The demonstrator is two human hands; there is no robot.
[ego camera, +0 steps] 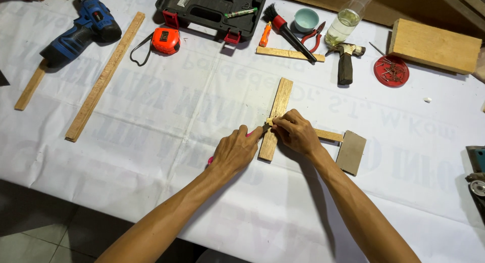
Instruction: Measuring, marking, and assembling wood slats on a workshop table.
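Observation:
My left hand (235, 152) is closed around a pink-handled tool (210, 161). Its dark tip (265, 126) points at the left edge of an upright wooden strip (279, 99) lying on the white sheet. My right hand (298, 134) rests across the same strip. Its fingertips pinch a small pale bit (271, 121) right at the tool's tip. A second short wooden strip (329, 135) runs out from under my right hand to the right. It ends beside a flat grey-brown rectangular pad (351, 152).
A blue drill (83, 28), two long wooden strips (103, 78) and an orange tape measure (165, 40) lie at the left. At the back are a black tool case (212, 10), brush, teal cup, pliers, bottle, hammer (345, 61), red lid of nails (391, 71) and wooden block (434, 45).

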